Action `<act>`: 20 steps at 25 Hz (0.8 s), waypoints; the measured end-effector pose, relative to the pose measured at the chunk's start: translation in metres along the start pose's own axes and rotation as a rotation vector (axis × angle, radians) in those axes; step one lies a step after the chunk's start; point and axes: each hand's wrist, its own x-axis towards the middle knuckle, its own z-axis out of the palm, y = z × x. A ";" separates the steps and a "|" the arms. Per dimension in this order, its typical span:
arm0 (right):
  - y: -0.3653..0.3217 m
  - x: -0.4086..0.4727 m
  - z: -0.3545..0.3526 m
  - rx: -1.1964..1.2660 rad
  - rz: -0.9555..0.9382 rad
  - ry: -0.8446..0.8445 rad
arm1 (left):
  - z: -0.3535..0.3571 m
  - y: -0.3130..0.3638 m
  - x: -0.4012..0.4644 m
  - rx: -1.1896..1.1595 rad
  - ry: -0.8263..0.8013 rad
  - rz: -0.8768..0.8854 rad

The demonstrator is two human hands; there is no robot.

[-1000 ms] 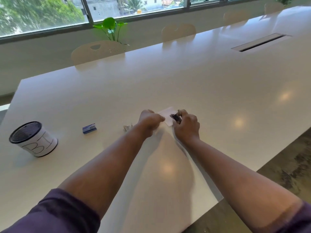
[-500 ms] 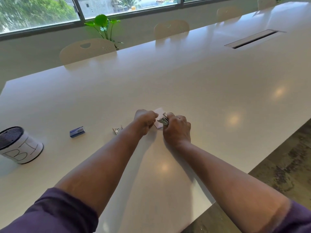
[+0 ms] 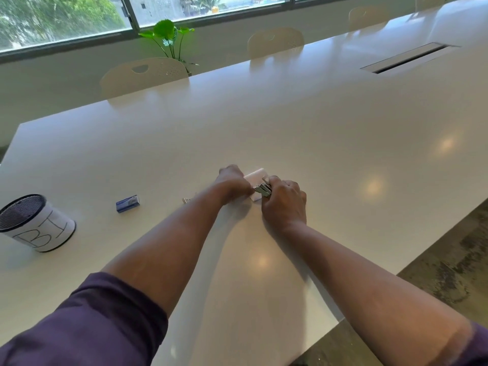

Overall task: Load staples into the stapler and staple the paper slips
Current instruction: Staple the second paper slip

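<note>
A small metal stapler (image 3: 263, 190) is gripped in my right hand (image 3: 285, 204), its nose pointing left. White paper slips (image 3: 255, 175) lie on the white table (image 3: 290, 122) just beyond both hands, partly hidden by them. My left hand (image 3: 232, 184) is closed right beside the stapler's nose and seems to pinch the near edge of the slips; the fingers hide the contact. A blue staple box (image 3: 127, 203) lies to the left. A small silvery bit, perhaps loose staples (image 3: 186, 200), sits by my left forearm.
A black mesh cup (image 3: 35, 223) wrapped in white paper marked "BI" stands at the far left. Cream chairs (image 3: 144, 75) line the far table edge, with a green plant (image 3: 169, 38) behind. A cable slot (image 3: 406, 58) is at far right. The table's near edge drops to the floor at right.
The stapler has tilted in my right hand and now shows its metal side beside my left hand. Both hands stay together at the slips; the camera view has shifted slightly.
</note>
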 end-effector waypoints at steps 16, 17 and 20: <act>0.009 0.006 -0.002 0.345 0.032 0.112 | -0.009 -0.025 -0.030 -0.558 0.190 0.137; 0.007 0.005 -0.004 0.383 0.030 0.129 | -0.017 -0.033 -0.035 -0.571 0.198 0.151; -0.016 -0.003 -0.005 0.526 -0.021 0.112 | -0.041 -0.059 -0.055 -0.612 0.180 0.192</act>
